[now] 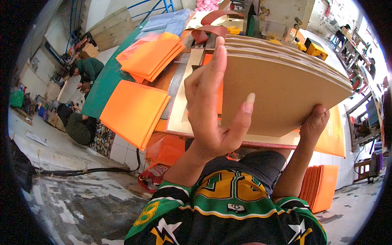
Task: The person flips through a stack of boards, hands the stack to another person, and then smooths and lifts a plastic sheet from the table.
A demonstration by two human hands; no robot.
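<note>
The right hand (313,124) clasps the brown boards (273,96) by a corner, above the near edge of the desk (261,143); the left hand (212,102), unfolded, stands beside them, touch unclear. Orange sheets (132,112) crowd the desk's left edge

Left sleeve (165,203): yellow figure (147,213), 8 or B. Jersey badge (236,208), red bag (158,171): lettering too small to read.

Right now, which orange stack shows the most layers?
The orange stack low beside the right forearm: its side shows many packed layers, while the farther stack and nearer stack left of the left hand show few.
</note>
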